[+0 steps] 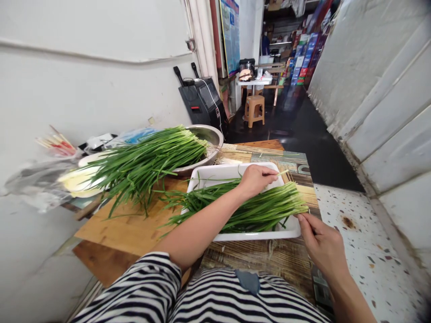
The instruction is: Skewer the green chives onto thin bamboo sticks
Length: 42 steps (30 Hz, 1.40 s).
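A white tray (pixel 259 236) stands on the wood-patterned table, holding a bundle of long green stalks (pixel 259 208) whose pale ends point right. Above the tray's far right part, my left hand (pixel 257 180) is closed in a pinch on a thin pale stalk (pixel 283 172). My right hand (pixel 321 237) is at the tray's right edge, thumb and fingers pressed together by the pale ends; what they hold, if anything, is too small to tell. Another large bundle of green stalks (pixel 151 157) lies across a metal bowl (pixel 215 152) at the left.
A wooden board (pixel 124 229) lies left of the tray. Plastic bags (pixel 37 179) and skewers (pixel 57 142) are against the left wall. Loose scraps lie behind the tray. Farther back are a black speaker-like case (pixel 202 101), a stool (pixel 254 110) and a small white table (pixel 254 82).
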{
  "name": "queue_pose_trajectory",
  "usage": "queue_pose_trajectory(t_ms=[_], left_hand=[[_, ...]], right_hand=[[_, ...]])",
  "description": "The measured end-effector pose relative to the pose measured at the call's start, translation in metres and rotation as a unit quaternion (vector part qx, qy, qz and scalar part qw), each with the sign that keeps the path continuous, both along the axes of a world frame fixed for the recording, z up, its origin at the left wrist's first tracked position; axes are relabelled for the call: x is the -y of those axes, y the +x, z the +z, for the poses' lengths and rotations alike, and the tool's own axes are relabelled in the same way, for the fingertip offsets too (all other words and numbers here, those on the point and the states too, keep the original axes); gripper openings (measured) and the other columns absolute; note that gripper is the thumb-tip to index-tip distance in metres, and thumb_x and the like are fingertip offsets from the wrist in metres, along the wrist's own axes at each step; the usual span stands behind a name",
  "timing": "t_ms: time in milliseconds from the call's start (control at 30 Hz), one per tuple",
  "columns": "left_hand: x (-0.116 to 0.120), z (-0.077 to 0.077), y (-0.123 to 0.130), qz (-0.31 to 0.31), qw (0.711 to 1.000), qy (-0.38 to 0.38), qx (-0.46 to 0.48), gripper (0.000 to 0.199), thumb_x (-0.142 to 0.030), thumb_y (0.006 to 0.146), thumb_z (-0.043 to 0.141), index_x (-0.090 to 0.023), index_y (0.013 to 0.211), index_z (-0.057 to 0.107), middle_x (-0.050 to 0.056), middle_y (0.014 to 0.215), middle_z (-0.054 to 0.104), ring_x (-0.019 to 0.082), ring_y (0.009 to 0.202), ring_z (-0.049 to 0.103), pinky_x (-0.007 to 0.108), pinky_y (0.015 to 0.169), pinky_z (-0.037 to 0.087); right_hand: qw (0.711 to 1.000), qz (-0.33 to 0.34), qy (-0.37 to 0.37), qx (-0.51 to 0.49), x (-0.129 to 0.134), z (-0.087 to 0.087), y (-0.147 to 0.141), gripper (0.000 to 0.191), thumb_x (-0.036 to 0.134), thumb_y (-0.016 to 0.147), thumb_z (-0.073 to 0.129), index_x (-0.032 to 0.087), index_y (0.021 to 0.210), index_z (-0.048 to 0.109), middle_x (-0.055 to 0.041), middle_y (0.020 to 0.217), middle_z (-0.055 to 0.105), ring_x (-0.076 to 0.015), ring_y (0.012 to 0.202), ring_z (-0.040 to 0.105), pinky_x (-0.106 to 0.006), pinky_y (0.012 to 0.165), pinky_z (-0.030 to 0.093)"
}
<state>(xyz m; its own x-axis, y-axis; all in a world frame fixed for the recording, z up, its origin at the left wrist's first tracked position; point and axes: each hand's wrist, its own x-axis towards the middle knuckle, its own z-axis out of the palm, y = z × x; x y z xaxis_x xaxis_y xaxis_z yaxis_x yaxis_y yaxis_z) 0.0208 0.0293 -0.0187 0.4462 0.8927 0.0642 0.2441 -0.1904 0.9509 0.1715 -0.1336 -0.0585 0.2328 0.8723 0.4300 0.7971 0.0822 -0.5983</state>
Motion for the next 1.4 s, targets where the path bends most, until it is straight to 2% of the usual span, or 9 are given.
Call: queue_pose_trajectory(t_ms=[333,400,533,567,667,733,933,1200,1400], left_hand=[[0.007,0.0,0.003,0.005,0.999,0.01,-0.045,0.026,-0.026,0.073,0.069,-0.013,0.094,0.076,0.006,0.084,0.075,0.013,0.072,0.064,0.023,0.071,0.049],[0.007,0.001,0.001,-0.033,0.997,0.028,-0.062,0.024,-0.026,0.075,0.067,-0.014,0.093,0.076,0.006,0.089,0.075,0.014,0.08,0.066,0.022,0.076,0.05],[-0.004,0.017,-0.013,-0.207,0.967,0.07,-0.134,0.025,-0.019,0.08,0.058,-0.017,0.099,0.075,0.003,0.1,0.074,0.013,0.093,0.067,0.02,0.086,0.047],[-0.009,0.022,-0.017,-0.22,0.96,0.084,-0.154,0.026,-0.018,0.08,0.057,-0.016,0.1,0.075,0.003,0.1,0.074,0.013,0.093,0.066,0.02,0.086,0.047],[-0.022,0.028,-0.024,-0.105,0.953,0.161,-0.235,0.025,-0.018,0.081,0.055,-0.015,0.096,0.075,0.006,0.096,0.074,0.016,0.091,0.066,0.024,0.086,0.047],[-0.028,0.023,-0.024,-0.043,0.93,0.202,-0.305,0.023,-0.021,0.08,0.056,-0.015,0.091,0.076,0.008,0.096,0.074,0.019,0.092,0.065,0.028,0.086,0.046],[-0.028,-0.003,-0.014,-0.091,0.84,0.228,-0.483,0.018,-0.02,0.077,0.06,-0.018,0.086,0.074,0.01,0.1,0.071,0.025,0.1,0.062,0.037,0.089,0.042],[-0.033,-0.019,-0.007,-0.105,0.829,0.253,-0.487,0.028,-0.019,0.084,0.047,-0.016,0.091,0.074,0.011,0.102,0.072,0.023,0.098,0.063,0.034,0.082,0.039],[-0.03,-0.035,0.005,-0.088,0.786,0.333,-0.513,0.025,-0.01,0.082,0.047,-0.011,0.08,0.072,0.015,0.09,0.071,0.026,0.095,0.062,0.041,0.088,0.035]], right_hand=[[1.0,-0.002,0.011,0.014,0.001,-0.002,0.0,0.034,0.041,0.089,0.046,0.019,0.083,0.071,-0.0027,0.068,0.071,-0.0128,0.052,0.061,-0.021,0.05,0.043],[1.0,-0.007,0.006,0.013,0.0,-0.002,0.0,0.035,0.042,0.09,0.045,0.018,0.083,0.071,-0.0029,0.067,0.07,-0.0134,0.051,0.061,-0.022,0.049,0.042],[1.0,-0.009,-0.01,0.022,0.001,-0.003,0.002,0.038,0.044,0.091,0.044,0.019,0.083,0.071,-0.0027,0.065,0.069,-0.0129,0.05,0.059,-0.022,0.049,0.041],[1.0,-0.003,-0.006,0.029,0.002,-0.003,0.003,0.037,0.044,0.091,0.044,0.018,0.083,0.071,-0.0025,0.066,0.069,-0.0123,0.05,0.059,-0.022,0.049,0.041],[0.998,0.014,0.019,0.058,0.007,-0.004,0.004,0.035,0.041,0.091,0.046,0.018,0.083,0.071,-0.0023,0.067,0.069,-0.0113,0.051,0.06,-0.021,0.051,0.041],[0.996,0.01,0.036,0.075,0.011,-0.005,0.005,0.035,0.041,0.091,0.046,0.017,0.083,0.072,-0.0027,0.067,0.07,-0.0115,0.051,0.06,-0.021,0.051,0.042],[0.994,-0.014,0.044,0.1,0.014,-0.01,0.007,0.042,0.046,0.092,0.044,0.017,0.082,0.073,-0.002,0.061,0.068,-0.0112,0.045,0.057,-0.021,0.047,0.041],[0.992,-0.011,0.054,0.11,0.012,-0.013,0.007,0.044,0.046,0.092,0.043,0.016,0.081,0.074,-0.0029,0.061,0.068,-0.011,0.045,0.057,-0.021,0.047,0.041],[0.993,-0.004,0.051,0.105,0.012,-0.014,0.007,0.041,0.043,0.092,0.044,0.016,0.083,0.073,-0.003,0.064,0.069,-0.0109,0.047,0.058,-0.021,0.048,0.041]])
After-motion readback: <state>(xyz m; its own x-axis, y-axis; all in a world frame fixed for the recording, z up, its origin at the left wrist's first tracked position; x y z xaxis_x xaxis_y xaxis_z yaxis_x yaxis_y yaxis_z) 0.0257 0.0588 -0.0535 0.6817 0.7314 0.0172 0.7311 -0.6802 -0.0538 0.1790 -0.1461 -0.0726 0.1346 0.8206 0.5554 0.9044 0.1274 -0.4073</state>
